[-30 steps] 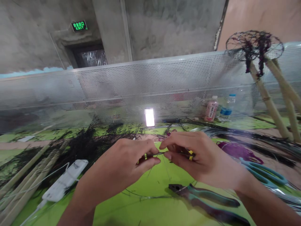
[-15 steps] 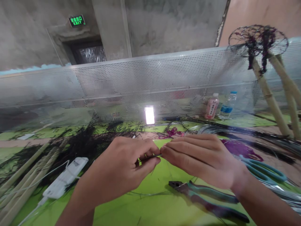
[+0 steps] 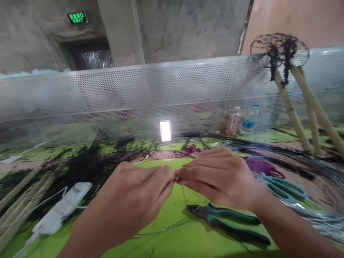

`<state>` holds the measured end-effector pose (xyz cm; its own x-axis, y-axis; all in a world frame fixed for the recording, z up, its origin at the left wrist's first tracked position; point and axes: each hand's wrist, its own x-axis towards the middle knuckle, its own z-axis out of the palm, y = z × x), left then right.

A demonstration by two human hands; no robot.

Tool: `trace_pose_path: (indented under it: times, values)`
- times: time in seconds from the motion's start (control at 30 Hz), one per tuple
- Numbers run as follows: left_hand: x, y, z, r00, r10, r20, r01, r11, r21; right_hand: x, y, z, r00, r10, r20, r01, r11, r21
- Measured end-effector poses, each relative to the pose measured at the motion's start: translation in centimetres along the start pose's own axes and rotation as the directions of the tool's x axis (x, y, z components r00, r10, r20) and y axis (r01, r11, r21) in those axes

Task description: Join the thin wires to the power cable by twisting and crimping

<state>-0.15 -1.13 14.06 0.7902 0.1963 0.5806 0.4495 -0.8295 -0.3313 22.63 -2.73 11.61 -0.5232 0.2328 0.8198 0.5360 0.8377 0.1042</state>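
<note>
My left hand (image 3: 139,191) and my right hand (image 3: 217,175) meet fingertip to fingertip above the green table (image 3: 166,243). Both are closed in a pinch on a thin wire (image 3: 184,195), which hangs down from between them. Green-handled pliers (image 3: 228,222) lie on the table just under and right of my right hand. The point where the fingers meet hides what the wire is joined to.
Teal scissors (image 3: 282,186) and purple thread (image 3: 259,165) lie to the right, beside coils of silver wire (image 3: 317,218). A white power strip (image 3: 60,211), bamboo poles (image 3: 18,204) and black fibres (image 3: 88,163) fill the left. Two bottles (image 3: 233,121) stand by the perforated metal panel (image 3: 172,93).
Both hands have drawn closer, fingertips now touching. The yellow-marked piece seen before is hidden in my fingers. The view has shifted slightly right and down.
</note>
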Motion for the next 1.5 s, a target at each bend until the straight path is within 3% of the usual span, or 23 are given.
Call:
trace_pose_path:
  times: [0.1, 0.17, 0.23, 0.3, 0.33, 0.47, 0.57, 0.7, 0.83, 0.93, 1.1, 1.17, 1.3, 1.4, 1.5]
  values:
    - [0.1, 0.3, 0.1, 0.996, 0.089, -0.015, -0.086, 0.989, 0.121, 0.5, -0.3, 0.4, 0.971, 0.238, 0.027, -0.237, 0.939, 0.248]
    - [0.4, 0.4, 0.2, 0.987, 0.149, -0.058, -0.136, 0.972, 0.19, 0.8, -0.5, 0.4, 0.9, 0.417, 0.127, -0.427, 0.781, 0.457]
    - [0.7, 0.6, 0.4, 0.974, 0.208, -0.092, -0.178, 0.95, 0.257, 1.0, -0.5, 0.3, 0.807, 0.525, 0.27, -0.565, 0.553, 0.612]
    - [0.8, 0.5, 0.6, 0.981, 0.173, -0.092, -0.144, 0.954, 0.263, 1.0, -0.3, 0.1, 0.741, 0.569, 0.357, -0.626, 0.392, 0.674]
    - [0.8, 0.5, 0.6, 0.99, 0.105, -0.091, -0.083, 0.97, 0.227, 1.0, -0.2, 0.0, 0.714, 0.59, 0.377, -0.649, 0.355, 0.673]
    - [0.8, 0.3, 0.3, 0.974, -0.213, -0.081, 0.206, 0.974, -0.09, 0.8, 0.1, -0.3, 0.649, 0.647, 0.4, -0.72, 0.353, 0.598]
    - [0.8, 0.0, -0.6, 0.96, -0.278, -0.042, 0.264, 0.942, -0.207, 0.8, 0.2, -0.5, 0.626, 0.662, 0.412, -0.74, 0.338, 0.581]
    - [0.7, -0.4, -1.1, 0.961, -0.275, -0.012, 0.267, 0.941, -0.208, 0.9, 0.3, -0.9, 0.584, 0.691, 0.426, -0.774, 0.315, 0.55]
    - [0.9, -0.4, -0.7, 0.983, -0.174, -0.06, 0.164, 0.975, -0.148, 0.6, 0.5, -1.3, 0.581, 0.678, 0.449, -0.783, 0.316, 0.536]
    - [1.1, -0.2, -0.3, 0.982, -0.144, -0.119, 0.126, 0.982, -0.142, 0.3, 0.5, -1.4, 0.609, 0.656, 0.445, -0.759, 0.321, 0.566]
    - [1.2, 0.2, -0.1, 0.974, -0.155, -0.167, 0.123, 0.974, -0.189, 0.3, 0.2, -1.3, 0.749, 0.594, 0.292, -0.637, 0.527, 0.562]
    - [1.1, 0.3, 0.0, 0.97, -0.149, -0.191, 0.116, 0.978, -0.174, 0.3, 0.0, -1.2, 0.777, 0.587, 0.228, -0.606, 0.598, 0.525]
    - [0.9, 0.4, 0.0, 0.972, -0.104, -0.213, 0.081, 0.99, -0.112, 0.3, -0.2, -1.0, 0.762, 0.593, 0.26, -0.626, 0.572, 0.529]
    - [1.1, 0.6, -0.1, 0.974, -0.14, -0.18, 0.116, 0.983, -0.139, 0.3, -0.2, -1.0, 0.75, 0.606, 0.264, -0.633, 0.544, 0.55]
    - [1.3, 1.1, -0.3, 0.961, -0.23, -0.155, 0.207, 0.967, -0.151, 0.4, -0.6, -1.0, 0.772, 0.613, 0.17, -0.602, 0.619, 0.505]
